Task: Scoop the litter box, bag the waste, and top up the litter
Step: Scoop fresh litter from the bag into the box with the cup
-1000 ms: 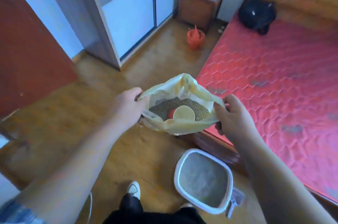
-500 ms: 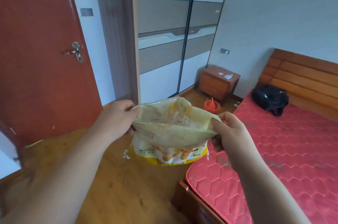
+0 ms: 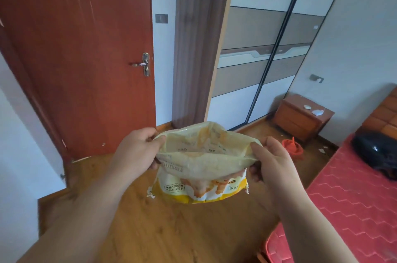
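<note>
Above wooden floor (image 3: 171, 230), litter bag (image 3: 202, 163) hangs between left hand (image 3: 137, 153) and right hand (image 3: 272, 161), each pinching its rim

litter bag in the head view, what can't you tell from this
Contents of the litter bag: head view, its near wall sags across the mouth.
Print on the bag: head view, blurred and too small.
Fingers of the left hand and right hand: head view, partly behind the bag.
Black bag on the mattress: head view, cut by the right edge.
</note>
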Tool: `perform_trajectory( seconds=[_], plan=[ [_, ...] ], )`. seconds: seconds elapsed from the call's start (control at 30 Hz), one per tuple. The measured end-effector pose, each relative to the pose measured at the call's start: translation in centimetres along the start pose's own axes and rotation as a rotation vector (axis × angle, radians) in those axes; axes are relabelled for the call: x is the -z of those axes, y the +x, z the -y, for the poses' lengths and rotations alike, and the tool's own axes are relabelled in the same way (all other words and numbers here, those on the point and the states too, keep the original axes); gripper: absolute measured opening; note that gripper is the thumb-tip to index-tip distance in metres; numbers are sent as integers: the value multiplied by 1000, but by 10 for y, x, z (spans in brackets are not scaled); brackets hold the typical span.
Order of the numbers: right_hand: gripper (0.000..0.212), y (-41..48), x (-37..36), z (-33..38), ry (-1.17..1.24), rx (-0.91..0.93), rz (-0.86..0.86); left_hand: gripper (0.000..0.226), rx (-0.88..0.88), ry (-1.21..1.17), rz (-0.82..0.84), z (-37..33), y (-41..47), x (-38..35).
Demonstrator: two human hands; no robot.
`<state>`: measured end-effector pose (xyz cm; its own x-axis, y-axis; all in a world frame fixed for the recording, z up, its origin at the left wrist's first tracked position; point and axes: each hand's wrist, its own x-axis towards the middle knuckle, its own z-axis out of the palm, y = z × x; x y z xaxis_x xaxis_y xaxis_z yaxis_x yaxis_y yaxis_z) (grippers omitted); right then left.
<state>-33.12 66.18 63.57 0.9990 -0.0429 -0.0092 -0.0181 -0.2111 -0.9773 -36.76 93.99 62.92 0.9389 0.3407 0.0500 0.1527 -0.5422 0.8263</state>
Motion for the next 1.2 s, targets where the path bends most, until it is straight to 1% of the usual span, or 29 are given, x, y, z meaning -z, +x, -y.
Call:
perform_trajectory(
  seconds=[0.13,0.27,0.47,0.6,0.73,0.83,0.97,1.2],
  plan=[
    [13,37,-87,15,-16,0,33,27,31,32,-25,44,56,53],
    [13,80,-167,29,-7,-4,85,27,67,54,-89,78,104,103],
    [15,147,-269,46,-47,-7,228,25,182,36,-193,124,163,154],
    [12,195,-334,43,-42,-20,339,24,269,72,-271,157,206,172],
    [12,251,-401,23,-58,-21,491,24,397,48,-332,203,244,174],
    [11,299,-455,6,-113,-3,621,22,496,28,-419,234,274,173],
    [8,357,-525,-4,-184,13,798,20,664,-15,-486,262,304,176],
    [13,389,-648,-2,-335,80,1113,17,954,-148,-695,320,317,178]
  ],
)
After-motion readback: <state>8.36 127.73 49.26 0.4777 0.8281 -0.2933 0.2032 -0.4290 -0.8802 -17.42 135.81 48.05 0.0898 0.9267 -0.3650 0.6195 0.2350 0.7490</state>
